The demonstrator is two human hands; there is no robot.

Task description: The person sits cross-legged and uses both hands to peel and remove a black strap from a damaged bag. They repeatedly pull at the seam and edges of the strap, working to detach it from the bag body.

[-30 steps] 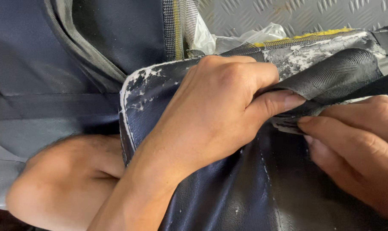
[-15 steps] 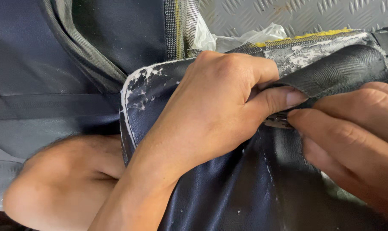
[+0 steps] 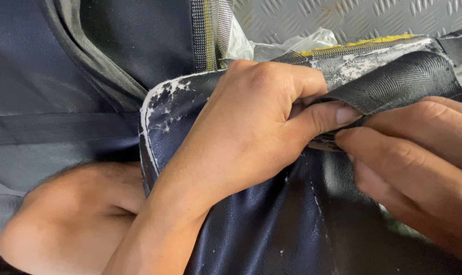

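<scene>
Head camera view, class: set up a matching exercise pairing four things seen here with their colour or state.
Things:
1. left hand
2. dark navy leather-like panel
3. yellow foam strip
4. grey metal tread-plate floor

Descriptions:
A. raised diamond pattern
B. thumb pinching a black woven strap
C. edge flaked with white
D. bright, along the top edge

Pairs: 1-B, 2-C, 3-D, 4-A

Single head view, steeply downward, seemingly very close

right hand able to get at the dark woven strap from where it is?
Probably yes. The right hand already has its fingertips at the dark woven strap, right beside the left hand's thumb pinching it; nothing lies between.
</scene>
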